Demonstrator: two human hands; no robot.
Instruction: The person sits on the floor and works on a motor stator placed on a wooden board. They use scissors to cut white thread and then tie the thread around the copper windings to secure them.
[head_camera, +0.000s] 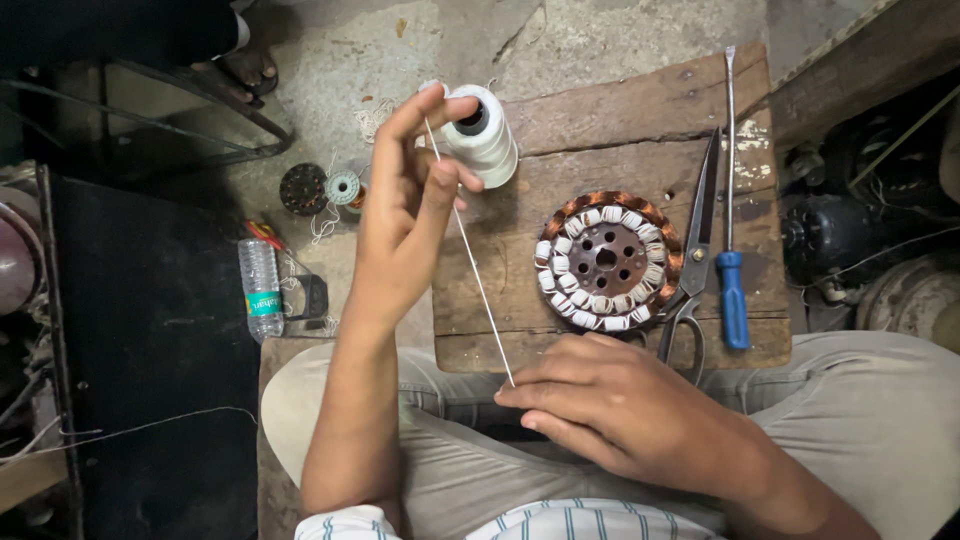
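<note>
My left hand (410, 205) is raised above the wooden board (620, 120), with a white thread (475, 275) running taut over its fingers. The thread comes off a white spool (485, 135) standing on the board just behind that hand. My right hand (610, 410) rests over my lap and pinches the thread's lower end between thumb and fingers. A round motor stator (605, 260) with copper windings and white wrapped coils lies flat on the board, right of the thread.
Scissors (695, 250) and a blue-handled screwdriver (732, 290) lie right of the stator. A clear plastic bottle (261, 288), a small dark disc (303, 188) and a small reel (345, 188) sit on the floor at left. Another person's foot (250, 65) is at top left. Dark machinery fills the right side.
</note>
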